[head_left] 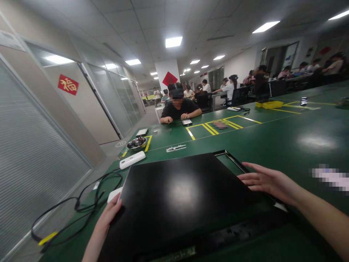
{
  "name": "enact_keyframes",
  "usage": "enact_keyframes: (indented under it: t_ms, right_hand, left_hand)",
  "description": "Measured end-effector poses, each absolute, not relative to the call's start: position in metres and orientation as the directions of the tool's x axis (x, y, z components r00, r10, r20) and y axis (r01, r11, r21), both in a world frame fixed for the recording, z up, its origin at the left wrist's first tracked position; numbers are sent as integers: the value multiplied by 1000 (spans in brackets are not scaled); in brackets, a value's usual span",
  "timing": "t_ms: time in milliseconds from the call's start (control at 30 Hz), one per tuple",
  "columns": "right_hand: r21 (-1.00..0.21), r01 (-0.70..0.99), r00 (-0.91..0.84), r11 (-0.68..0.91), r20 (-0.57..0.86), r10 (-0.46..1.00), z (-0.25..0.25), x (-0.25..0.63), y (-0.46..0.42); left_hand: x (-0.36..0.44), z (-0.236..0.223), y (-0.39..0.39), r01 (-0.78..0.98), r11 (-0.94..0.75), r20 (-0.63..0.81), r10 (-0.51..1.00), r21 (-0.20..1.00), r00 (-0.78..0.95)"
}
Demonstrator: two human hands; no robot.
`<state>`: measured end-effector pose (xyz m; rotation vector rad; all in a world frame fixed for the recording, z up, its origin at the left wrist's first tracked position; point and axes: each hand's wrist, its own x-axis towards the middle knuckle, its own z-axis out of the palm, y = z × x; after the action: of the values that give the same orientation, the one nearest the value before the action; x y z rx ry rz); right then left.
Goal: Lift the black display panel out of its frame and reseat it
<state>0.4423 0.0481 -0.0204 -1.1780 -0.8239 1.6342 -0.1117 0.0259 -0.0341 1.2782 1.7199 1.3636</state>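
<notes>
A large flat black screen panel (174,193) lies before me, glossy, with a ceiling light reflected in it. Along its near edge a strip of green circuit board (174,253) shows. My left hand (111,211) grips the panel's left edge, thumb on top and the other fingers mostly hidden. At the right edge, my right hand (268,182) has its fingers stretched out, touching the panel's side and a thin black frame (231,159). That frame sticks out past the panel's far right corner; the rest of it is partly covered.
On the green table (286,149) are black cables (100,189), a white power strip-like device (132,160), a metal bowl (136,143) and a yellow tray (269,104). Across the table sits a person (181,109) with a small boxy drive (187,122).
</notes>
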Motion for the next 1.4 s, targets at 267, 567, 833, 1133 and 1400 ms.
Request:
enact_keyframes:
  t_ms: [267,567,833,1133,1400]
  right_hand:
    - [-926,-140,-11,-351,-353,935,-24,446,50]
    - [-936,-28,179,-351,-350,919,-6,442,47]
    - [-901,89,201,-425,-402,894,1,441,49]
    - [-913,185,171,-363,-334,927,-10,454,52]
    - [-903,271,169,-335,-298,940,-13,456,55]
  left_hand:
    - [-82,-39,11,66,44,-7,878,997,-479]
    - [-63,-33,5,-2,126,-115,896,992,-429]
    - [-37,-30,5,-303,140,-255,888,943,-383]
    - [-17,4,-25,-364,348,-436,879,864,-194]
    - [-8,6,-25,-352,353,-423,894,867,-145]
